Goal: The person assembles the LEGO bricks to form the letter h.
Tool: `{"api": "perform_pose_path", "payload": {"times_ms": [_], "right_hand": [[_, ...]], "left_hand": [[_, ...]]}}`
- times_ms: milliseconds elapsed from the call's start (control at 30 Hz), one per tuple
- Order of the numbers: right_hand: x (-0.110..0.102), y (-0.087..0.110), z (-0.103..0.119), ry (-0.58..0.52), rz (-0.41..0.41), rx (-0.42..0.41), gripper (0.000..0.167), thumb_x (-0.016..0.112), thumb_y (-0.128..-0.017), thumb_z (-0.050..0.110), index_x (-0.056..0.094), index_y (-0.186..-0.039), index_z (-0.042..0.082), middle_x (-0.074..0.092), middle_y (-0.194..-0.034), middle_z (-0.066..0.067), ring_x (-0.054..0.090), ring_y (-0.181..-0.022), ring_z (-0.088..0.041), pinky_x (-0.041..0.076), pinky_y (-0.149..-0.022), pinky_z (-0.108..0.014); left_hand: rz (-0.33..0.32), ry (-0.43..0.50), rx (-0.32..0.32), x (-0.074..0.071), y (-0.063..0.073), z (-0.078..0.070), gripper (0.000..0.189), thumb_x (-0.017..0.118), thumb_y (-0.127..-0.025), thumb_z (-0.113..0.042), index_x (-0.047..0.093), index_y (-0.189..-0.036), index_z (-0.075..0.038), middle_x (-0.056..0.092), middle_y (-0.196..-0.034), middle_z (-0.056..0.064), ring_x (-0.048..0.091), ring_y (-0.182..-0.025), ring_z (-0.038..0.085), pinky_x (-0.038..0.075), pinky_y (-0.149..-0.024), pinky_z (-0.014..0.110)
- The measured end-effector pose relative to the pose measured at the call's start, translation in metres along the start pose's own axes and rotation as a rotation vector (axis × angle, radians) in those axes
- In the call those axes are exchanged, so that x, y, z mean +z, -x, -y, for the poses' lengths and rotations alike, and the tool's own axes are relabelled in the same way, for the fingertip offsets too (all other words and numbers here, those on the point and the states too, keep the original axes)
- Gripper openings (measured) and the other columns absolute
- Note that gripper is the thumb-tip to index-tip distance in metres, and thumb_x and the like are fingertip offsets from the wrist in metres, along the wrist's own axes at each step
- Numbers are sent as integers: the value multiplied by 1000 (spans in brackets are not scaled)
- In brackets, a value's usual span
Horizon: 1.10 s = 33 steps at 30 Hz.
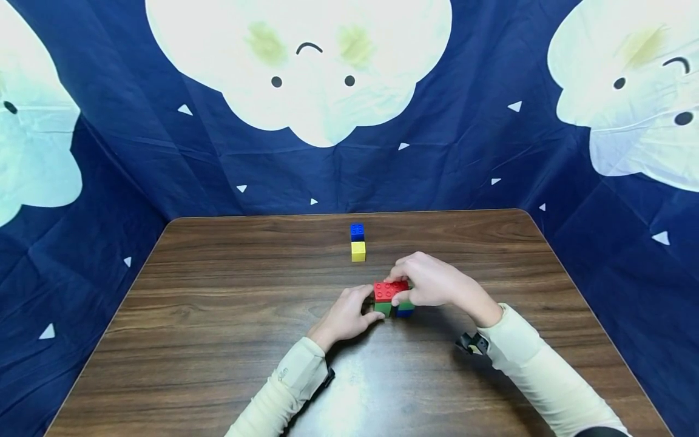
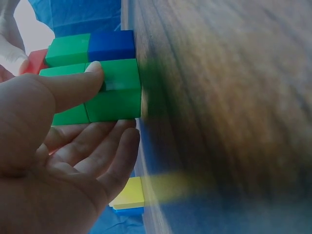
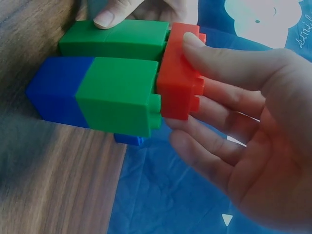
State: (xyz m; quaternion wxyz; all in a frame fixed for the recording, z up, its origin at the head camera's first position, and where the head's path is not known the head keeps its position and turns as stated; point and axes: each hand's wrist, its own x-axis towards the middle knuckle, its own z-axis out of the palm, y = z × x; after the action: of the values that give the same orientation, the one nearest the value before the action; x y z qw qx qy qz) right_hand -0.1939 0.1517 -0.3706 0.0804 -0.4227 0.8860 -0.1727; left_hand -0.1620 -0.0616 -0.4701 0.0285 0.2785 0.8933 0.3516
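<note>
My left hand (image 1: 345, 312) grips a stack of two green bricks (image 2: 119, 100) that stands on the table, its thumb on the near side and the fingers behind. My right hand (image 1: 434, 282) pinches a long red brick (image 3: 175, 83) between thumb and fingers. The red brick lies across the top of the green stack and of a second stack beside it. That second stack has a green brick (image 3: 117, 92) over a blue brick (image 3: 58, 92). Some studs of its green brick show below the red brick's end.
Farther back on the wooden table (image 1: 229, 273) are a yellow block (image 1: 358, 252) and a blue studded brick (image 1: 357, 231), close together. Blue cloth (image 1: 338, 176) with white clouds hangs behind the table and at both sides.
</note>
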Motion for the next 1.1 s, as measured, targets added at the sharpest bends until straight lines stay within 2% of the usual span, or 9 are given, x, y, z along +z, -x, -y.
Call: {"api": "perform_pose_path", "payload": {"times_ms": [133, 267, 433, 567, 767, 933, 1100], "right_hand": [[1, -1, 2, 25, -9, 37, 27, 85, -82, 27, 78, -104, 12, 69, -88, 5, 50, -67, -6, 44, -61, -23], [3, -2, 6, 64, -19, 96, 28, 86, -81, 28, 79, -103, 12, 69, -88, 6, 50, -67, -7, 45, -60, -24], [6, -1, 12, 131, -36, 144, 19, 87, -78, 26, 77, -91, 16, 66, -82, 8, 48, -63, -9, 42, -54, -26], [6, -3, 17, 182, -52, 142, 17, 86, -75, 23, 70, -79, 19, 58, -73, 8, 43, -59, -10, 37, -50, -26], [7, -3, 20, 217, -61, 136, 28, 85, -78, 21, 58, -71, 21, 42, -66, 8, 37, -57, -10, 28, -49, -24], [6, -2, 18, 208, -38, 128, 30, 84, -78, 20, 55, -71, 21, 41, -68, 7, 37, -59, -9, 28, -50, -24], [9, 0, 14, 176, -49, 123, 22, 85, -79, 22, 63, -78, 20, 48, -70, 7, 40, -59, -9, 34, -51, -25]], "left_hand": [[-3, 6, -2, 1, 0, 2, 30, 78, -91, -21, 65, -114, -7, 71, -106, 5, 67, -95, 17, 55, -88, 36], [-8, 3, 3, 2, 0, 2, 30, 79, -90, -20, 65, -113, -7, 70, -103, 4, 67, -92, 17, 56, -86, 35], [-13, 0, 14, 3, -1, 0, 28, 79, -90, -19, 65, -110, -7, 69, -100, 3, 66, -89, 17, 56, -82, 32], [-16, 19, 6, 3, -2, 0, 26, 79, -89, -17, 66, -109, -6, 69, -98, 4, 66, -86, 17, 56, -79, 30], [-10, 20, -41, -2, -5, -3, 22, 78, -89, -20, 69, -105, -9, 71, -93, 1, 63, -79, 13, 53, -74, 26], [-3, -5, -65, -1, -6, -4, 22, 78, -88, -21, 68, -104, -10, 70, -91, -1, 61, -76, 11, 52, -70, 24], [-8, -37, -66, 0, -6, -5, 21, 79, -86, -20, 68, -100, -10, 69, -89, 1, 63, -76, 15, 50, -68, 25]]}}
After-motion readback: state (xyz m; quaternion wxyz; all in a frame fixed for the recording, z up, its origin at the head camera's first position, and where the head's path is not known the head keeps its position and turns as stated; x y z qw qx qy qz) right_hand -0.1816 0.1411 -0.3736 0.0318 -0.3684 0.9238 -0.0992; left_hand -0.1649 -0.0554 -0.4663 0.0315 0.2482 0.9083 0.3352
